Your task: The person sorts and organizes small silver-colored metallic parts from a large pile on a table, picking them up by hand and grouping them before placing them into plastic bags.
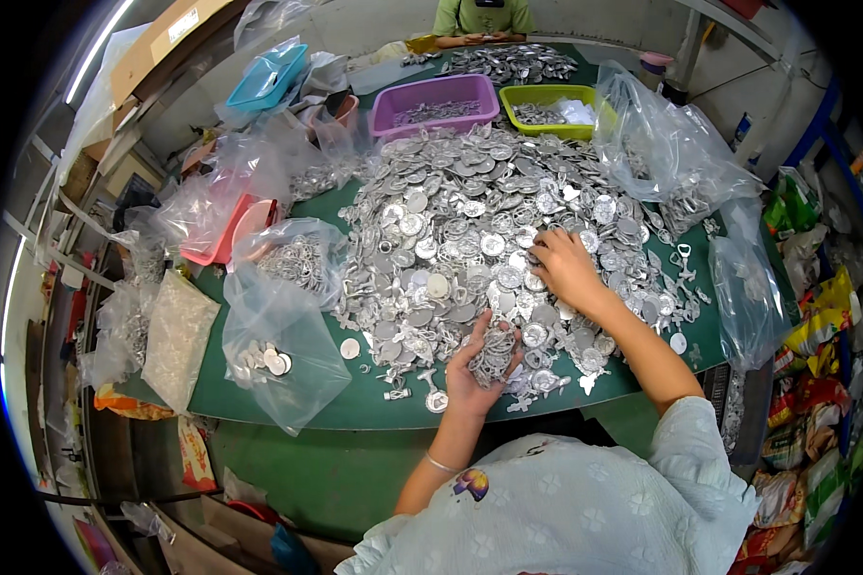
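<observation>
- Left hand [466, 376]: palm up, fingers curled around a clump of silver-coloured rings [495, 355], at the pile's near edge.
- Right hand [568, 270]: fingers bent down, tips touching the medallion pile [431, 230]. Can't tell from my view whether they pinch a piece.
- Risk: the clump fills the palm. I judge that a tilt or looser grip could spill rings among the medallions, hard to pick out again.
- Risk: pieces are heaped loose, so a hard drag could start a slide. I'd watch the disc-ended piece [435, 395] near the tabletop's [355, 417] front edge; a forearm bump could knock it off.
- Left of pile: clear plastic [297, 398] with round discs [276, 363] showing; I can't tell if they're inside or under.
- Beyond: purple tub [441, 126] and lime-green tub [554, 130], metal pieces in both.
</observation>
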A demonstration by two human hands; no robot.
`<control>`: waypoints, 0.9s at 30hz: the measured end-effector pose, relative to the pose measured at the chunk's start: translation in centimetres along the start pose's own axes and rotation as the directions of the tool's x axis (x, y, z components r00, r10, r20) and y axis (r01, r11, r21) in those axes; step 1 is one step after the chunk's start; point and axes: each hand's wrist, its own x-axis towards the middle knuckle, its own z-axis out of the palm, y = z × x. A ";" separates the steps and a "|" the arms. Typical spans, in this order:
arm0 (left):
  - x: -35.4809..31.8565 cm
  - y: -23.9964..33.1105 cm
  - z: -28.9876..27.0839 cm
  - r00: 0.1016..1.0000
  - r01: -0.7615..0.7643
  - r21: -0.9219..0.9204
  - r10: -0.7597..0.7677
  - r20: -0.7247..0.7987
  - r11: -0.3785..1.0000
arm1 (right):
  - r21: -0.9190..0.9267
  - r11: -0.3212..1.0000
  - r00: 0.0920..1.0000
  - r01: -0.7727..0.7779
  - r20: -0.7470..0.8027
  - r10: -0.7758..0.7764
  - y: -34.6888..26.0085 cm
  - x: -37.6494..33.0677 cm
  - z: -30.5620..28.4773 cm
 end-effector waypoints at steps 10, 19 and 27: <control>0.2 -0.1 -1.2 0.999 -0.010 -0.071 0.007 -0.045 0.997 | 0.238 0.967 0.993 -0.086 0.096 0.065 0.3 1.1 -1.2; -0.2 -0.7 0.2 0.992 0.022 0.157 -0.002 -0.125 0.987 | -0.067 0.992 0.988 0.103 -0.108 -0.110 -3.7 6.3 6.1; 0.5 0.9 0.6 0.985 -0.107 0.033 0.110 -0.129 0.994 | 0.251 0.968 1.000 0.002 -0.025 0.005 -4.3 5.2 2.6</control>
